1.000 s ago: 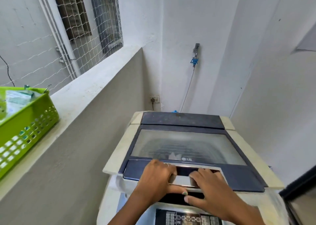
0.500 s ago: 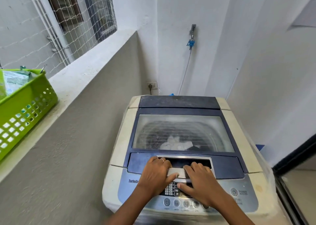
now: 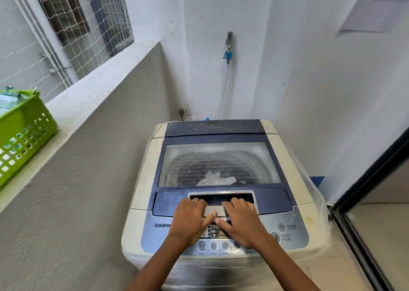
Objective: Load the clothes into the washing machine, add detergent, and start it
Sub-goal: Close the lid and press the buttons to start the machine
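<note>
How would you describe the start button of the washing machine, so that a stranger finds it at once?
Look at the washing machine, on its front control panel. At the right end are two round buttons; the START/PAUSE button is the lower one, beside the right hand. The power button above it bears a power symbol.

A single head-worn wide-angle camera looked forward and steeply down (no second view) from close above the washing machine (image 3: 221, 202), its lid handle (image 3: 221, 199) just beyond the fingertips (image 3: 194, 201).
</note>
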A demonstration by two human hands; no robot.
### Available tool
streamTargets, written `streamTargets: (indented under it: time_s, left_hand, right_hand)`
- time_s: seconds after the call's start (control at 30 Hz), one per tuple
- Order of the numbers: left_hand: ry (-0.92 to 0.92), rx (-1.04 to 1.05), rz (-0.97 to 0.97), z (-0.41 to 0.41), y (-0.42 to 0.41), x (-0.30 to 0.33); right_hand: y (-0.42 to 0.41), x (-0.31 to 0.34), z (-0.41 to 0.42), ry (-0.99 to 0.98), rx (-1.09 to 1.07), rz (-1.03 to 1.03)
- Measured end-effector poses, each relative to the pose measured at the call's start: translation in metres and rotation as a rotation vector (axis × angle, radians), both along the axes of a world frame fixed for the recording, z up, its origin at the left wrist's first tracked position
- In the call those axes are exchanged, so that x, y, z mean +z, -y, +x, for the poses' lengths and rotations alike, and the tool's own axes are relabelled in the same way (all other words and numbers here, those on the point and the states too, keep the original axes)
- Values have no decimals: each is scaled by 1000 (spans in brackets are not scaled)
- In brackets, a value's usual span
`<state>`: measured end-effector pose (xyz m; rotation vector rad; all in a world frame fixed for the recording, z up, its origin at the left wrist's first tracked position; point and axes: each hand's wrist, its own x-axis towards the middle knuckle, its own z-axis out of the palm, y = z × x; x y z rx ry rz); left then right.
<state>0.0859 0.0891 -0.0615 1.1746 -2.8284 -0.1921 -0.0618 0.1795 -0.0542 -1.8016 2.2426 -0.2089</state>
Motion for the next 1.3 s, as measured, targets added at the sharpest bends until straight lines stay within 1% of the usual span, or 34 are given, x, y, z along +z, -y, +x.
streamTargets:
  time_s: [0.1,0.27,0.37,0.5,0.6,0.67,0.77,0.9,1.07,1.2,1.3]
  left_hand:
    - [-24,10,27,5,-7,-2]
    - [-48,16,60,8,-18,-6]
    - [-79,59,75,8,-25,-8]
    - [-109,84,126,13,-36,-9]
    - [-162,123,128,16,-58,-8]
    - [-172,141,93,15,-79,-8]
    - [-164,165,64,12,-101,-12]
    - [-172,151,37,-3,-110,-14]
    - [-48,54,-36,-26,-112,-13]
    - [18,12,7,-45,-103,-13]
    - [12,-18,19,-52,-99,-25]
  right_hand:
    - [-5,-3,0,6,-8,-26]
    - [-34,-4,-2,128,-54,-36]
    - [-77,-2,2,131,-112,-152]
    - [-151,-9,6,205,-238,-267]
    - [-193,-19,4,171,-321,-249]
    - [-208,-25,-1,104,-352,-213]
    - [-211,-30,-18,-68,-326,-187]
    - [-195,-30,-50,-166,-298,-115]
    - [-168,-34,-77,-206,-132,-126]
    - [-155,-40,-92,-209,28,-86]
    - [-151,-47,-97,-186,64,-91]
